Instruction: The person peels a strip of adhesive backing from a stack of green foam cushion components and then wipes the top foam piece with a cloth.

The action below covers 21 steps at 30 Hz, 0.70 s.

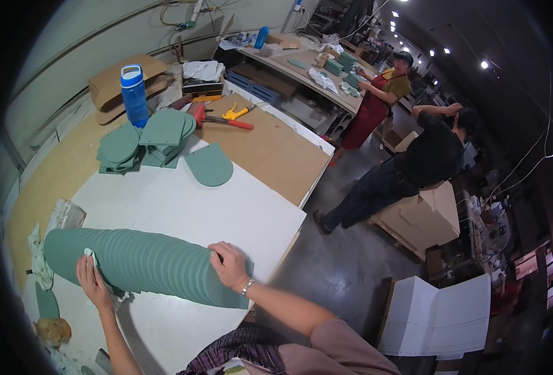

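Note:
A long row of green round-ended panels point(154, 259) leans in overlapping order across the white tabletop point(257, 209). At its near left side, my left hand point(93, 284) presses a crumpled white cloth point(89, 253) against the panels, fingers closed on it. My right hand point(229, 265) lies at the right end of the row, its fingers curled over the edges of the last panels. Beyond the row, one loose green panel point(209, 165) lies flat beside two stacks of like panels point(164, 134).
A blue bottle point(135, 100), a red-handled hammer point(223, 120) and a yellow air gun point(237, 112) stand or lie at the back. A whitish block point(66, 214) touches the row's left end. Two people work beyond the table, near stacked cardboard boxes point(420, 215).

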Available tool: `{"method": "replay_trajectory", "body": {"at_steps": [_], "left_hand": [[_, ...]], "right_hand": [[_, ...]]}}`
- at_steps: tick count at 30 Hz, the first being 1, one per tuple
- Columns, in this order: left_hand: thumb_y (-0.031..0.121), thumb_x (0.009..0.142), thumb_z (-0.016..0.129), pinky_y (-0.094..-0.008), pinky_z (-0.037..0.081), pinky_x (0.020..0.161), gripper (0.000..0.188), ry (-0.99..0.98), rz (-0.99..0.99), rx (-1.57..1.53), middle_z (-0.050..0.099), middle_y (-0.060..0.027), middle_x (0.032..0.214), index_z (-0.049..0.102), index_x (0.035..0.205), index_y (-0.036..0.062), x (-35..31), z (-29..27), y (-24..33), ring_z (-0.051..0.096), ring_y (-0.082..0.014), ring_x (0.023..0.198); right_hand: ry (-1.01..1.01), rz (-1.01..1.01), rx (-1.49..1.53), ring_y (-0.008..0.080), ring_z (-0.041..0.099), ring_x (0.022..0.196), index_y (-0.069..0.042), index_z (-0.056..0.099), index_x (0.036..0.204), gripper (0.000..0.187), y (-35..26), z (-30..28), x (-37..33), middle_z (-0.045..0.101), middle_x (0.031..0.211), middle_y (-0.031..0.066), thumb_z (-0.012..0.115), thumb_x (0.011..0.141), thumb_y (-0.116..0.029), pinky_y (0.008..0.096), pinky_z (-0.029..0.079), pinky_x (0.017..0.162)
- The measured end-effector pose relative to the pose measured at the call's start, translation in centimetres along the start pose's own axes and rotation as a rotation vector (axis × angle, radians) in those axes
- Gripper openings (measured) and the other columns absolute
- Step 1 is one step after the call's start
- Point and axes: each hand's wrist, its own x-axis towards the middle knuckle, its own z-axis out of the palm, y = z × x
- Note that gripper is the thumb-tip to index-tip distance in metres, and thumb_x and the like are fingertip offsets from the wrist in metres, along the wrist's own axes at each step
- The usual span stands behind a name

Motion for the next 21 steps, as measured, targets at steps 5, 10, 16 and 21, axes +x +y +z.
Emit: {"method": "replay_trajectory", "body": {"at_steps": [5, 10, 16, 21], "left_hand": [[0.002, 0.099, 0.054, -0.0415, 0.038, 0.112, 0.039, 0.034, -0.052, -0.005, 0.057, -0.014, 0.14, 0.062, 0.137, 0.0051, -3.3, 0.1, -0.9, 0.049, -0.034, 0.132], [0.0, 0.099, 0.055, -0.0394, 0.038, 0.111, 0.04, 0.052, -0.163, -0.111, 0.053, -0.0156, 0.14, 0.061, 0.139, 0.0044, -6.2, 0.7, -0.5, 0.049, -0.0311, 0.13], [-0.005, 0.097, 0.056, -0.0363, 0.04, 0.108, 0.038, 0.005, -0.2, -0.251, 0.053, -0.0155, 0.134, 0.063, 0.134, 0.0015, -9.6, 2.1, -0.9, 0.053, -0.0306, 0.125], [-0.01, 0.093, 0.053, -0.0334, 0.043, 0.102, 0.033, -0.223, -0.205, -0.334, 0.053, -0.0145, 0.125, 0.065, 0.123, -0.0045, -13.6, 3.6, 0.8, 0.055, -0.0284, 0.115]], "right_hand": [[0.001, 0.008, 0.001, 0.034, 0.063, 0.089, -0.005, 0.068, 0.099, 0.019, -0.3, 0.1, -0.1, 0.068, 0.094, 0.0113, 0.059, 0.094, -0.021, 0.044, 0.05, 0.081], [0.027, -0.004, -0.019, 0.0328, 0.064, 0.086, -0.005, 0.069, 0.098, 0.019, -0.5, 0.4, -0.3, 0.068, 0.091, 0.0119, 0.058, 0.094, -0.019, 0.0426, 0.051, 0.078], [0.055, 0.009, -0.023, 0.0326, 0.065, 0.085, -0.005, 0.07, 0.096, 0.017, -0.1, 0.1, -0.1, 0.069, 0.09, 0.012, 0.059, 0.093, -0.018, 0.0418, 0.052, 0.076], [0.093, -0.017, -0.025, 0.033, 0.065, 0.084, -0.004, 0.07, 0.094, 0.016, 0.1, 0.1, 0.3, 0.069, 0.089, 0.0132, 0.059, 0.094, -0.016, 0.042, 0.052, 0.076]]}}
